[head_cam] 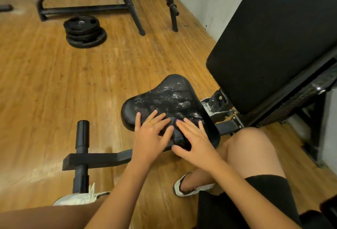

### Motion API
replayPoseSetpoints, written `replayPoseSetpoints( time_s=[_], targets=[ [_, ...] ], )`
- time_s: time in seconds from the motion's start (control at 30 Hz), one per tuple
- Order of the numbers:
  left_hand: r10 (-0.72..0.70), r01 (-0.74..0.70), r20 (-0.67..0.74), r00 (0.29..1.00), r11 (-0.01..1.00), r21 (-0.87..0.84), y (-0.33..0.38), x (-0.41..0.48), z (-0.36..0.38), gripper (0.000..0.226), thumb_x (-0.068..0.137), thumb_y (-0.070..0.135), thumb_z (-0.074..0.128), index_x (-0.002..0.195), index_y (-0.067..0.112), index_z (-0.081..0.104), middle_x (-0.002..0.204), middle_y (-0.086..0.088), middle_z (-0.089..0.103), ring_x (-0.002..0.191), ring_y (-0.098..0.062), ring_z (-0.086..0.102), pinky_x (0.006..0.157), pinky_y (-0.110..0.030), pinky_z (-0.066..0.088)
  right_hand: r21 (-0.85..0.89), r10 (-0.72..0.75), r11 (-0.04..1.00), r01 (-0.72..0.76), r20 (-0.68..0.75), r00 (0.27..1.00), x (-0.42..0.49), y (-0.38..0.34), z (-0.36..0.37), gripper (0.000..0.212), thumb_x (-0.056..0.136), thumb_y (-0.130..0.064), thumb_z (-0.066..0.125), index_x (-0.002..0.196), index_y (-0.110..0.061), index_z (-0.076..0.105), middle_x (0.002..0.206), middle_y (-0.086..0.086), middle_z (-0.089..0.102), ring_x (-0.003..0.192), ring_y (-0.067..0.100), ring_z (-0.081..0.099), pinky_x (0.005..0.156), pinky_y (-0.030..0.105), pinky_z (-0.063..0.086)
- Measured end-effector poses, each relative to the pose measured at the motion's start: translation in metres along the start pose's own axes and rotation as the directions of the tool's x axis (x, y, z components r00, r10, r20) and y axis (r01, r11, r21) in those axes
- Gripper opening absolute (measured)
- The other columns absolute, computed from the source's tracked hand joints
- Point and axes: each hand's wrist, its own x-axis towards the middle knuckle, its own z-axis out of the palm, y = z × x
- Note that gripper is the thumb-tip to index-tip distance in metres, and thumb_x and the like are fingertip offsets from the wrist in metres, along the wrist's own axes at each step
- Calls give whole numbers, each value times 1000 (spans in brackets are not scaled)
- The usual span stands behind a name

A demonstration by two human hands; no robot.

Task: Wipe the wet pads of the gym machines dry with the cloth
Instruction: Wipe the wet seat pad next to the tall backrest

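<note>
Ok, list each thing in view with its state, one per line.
Seat pad: wet, droplets across the far part.
Cloth: dark, bunched, pressed on the seat pad.
Left hand: flat, fingers spread.
Right hand: flat on the cloth.
Back pad: tilted up, looks dry.
Weight plates: stacked on the floor.

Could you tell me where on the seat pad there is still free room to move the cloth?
The far half of the seat pad, toward the backrest, is bare and wet. The near edge is crowded: left hand and right hand press on the cloth.
</note>
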Motion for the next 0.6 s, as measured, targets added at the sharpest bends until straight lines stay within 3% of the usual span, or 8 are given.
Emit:
replayPoseSetpoints(
  time_s=[0.03, 0.1, 0.17, 0.27, 0.3, 0.37, 0.43, 0.6],
  targets=[
    [2, -2, -3, 1000, 1000, 18, 2, -1, 1, 38, 96, 48, 48, 118, 29, 71, 130, 8, 65, 138, -11, 44, 123, -48, 3, 28, -18, 999, 16, 76, 997, -4, 7, -7, 78, 87, -57, 47, 154, -27, 22, 158, -17, 18, 146, -3, 0, 117, 31, -15],
    [-12, 12, -11, 1000, 1000, 12, 7, 0, 2, 35, 96, 42, 49, 119, 27, 71, 130, 5, 65, 137, -16, 46, 121, -51, 5, 92, -15, 996, 5, 103, 995, -9, 22, -18, 74, 90, -57, 47, 153, -28, 22, 158, -19, 16, 146, -4, 0, 120, 33, -10],
    [42, -42, -2, 999, 999, -28, 13, 2, 4, 31, 94, 27, 53, 119, 22, 71, 129, 1, 66, 134, -22, 49, 118, -52, 15, 169, 103, 981, -98, -21, 994, -7, 38, -27, 62, 95, -50, 49, 149, -24, 35, 153, -17, 27, 145, -4, 12, 122, 33, 4],
    [233, -236, 131, 964, 972, 10, 23, 3, 10, 36, 86, 5, 55, 118, 13, 70, 127, -4, 66, 130, -28, 53, 115, -45, 23, 174, 308, 944, -278, -177, 935, 10, 57, -38, 45, 102, -33, 46, 144, -17, 45, 150, -5, 40, 140, 2, 27, 115, 20, 18],
    [228, -236, 166, 959, 971, 27, 28, 3, 10, 36, 87, 7, 51, 117, 11, 70, 129, -4, 66, 132, -28, 51, 115, -42, 20, 166, 337, 936, -309, -182, 924, 17, 60, -39, 44, 103, -32, 43, 144, -16, 45, 150, -2, 41, 141, 5, 28, 113, 19, 19],
    [100, -98, 183, 978, 995, -16, 40, 2, 8, 44, 90, 19, 35, 118, 12, 68, 132, -2, 63, 137, -25, 45, 119, -35, 13, 182, 365, 925, -334, -171, 915, 32, 64, -35, 44, 104, -31, 38, 144, -17, 45, 151, -2, 42, 143, 8, 28, 113, 20, 19],
    [3, -3, 167, 986, 1000, -2, 53, 0, 9, 51, 92, 33, 28, 120, 11, 66, 129, -3, 64, 136, -24, 45, 120, -37, 17, 215, 379, 915, -342, -166, 910, 46, 64, -28, 43, 104, -30, 37, 144, -16, 46, 150, -1, 43, 142, 9, 30, 113, 21, 20],
    [53, -102, 172, 984, 951, 293, 55, -1, 28, 60, 92, 58, 50, 134, 16, 56, 134, -6, 58, 134, -28, 46, 115, -52, 30, 141, 374, 926, -351, -209, 904, 54, 69, -15, 41, 102, -31, 42, 139, -18, 51, 148, -1, 46, 138, 11, 38, 113, 27, 27]
  ],
)
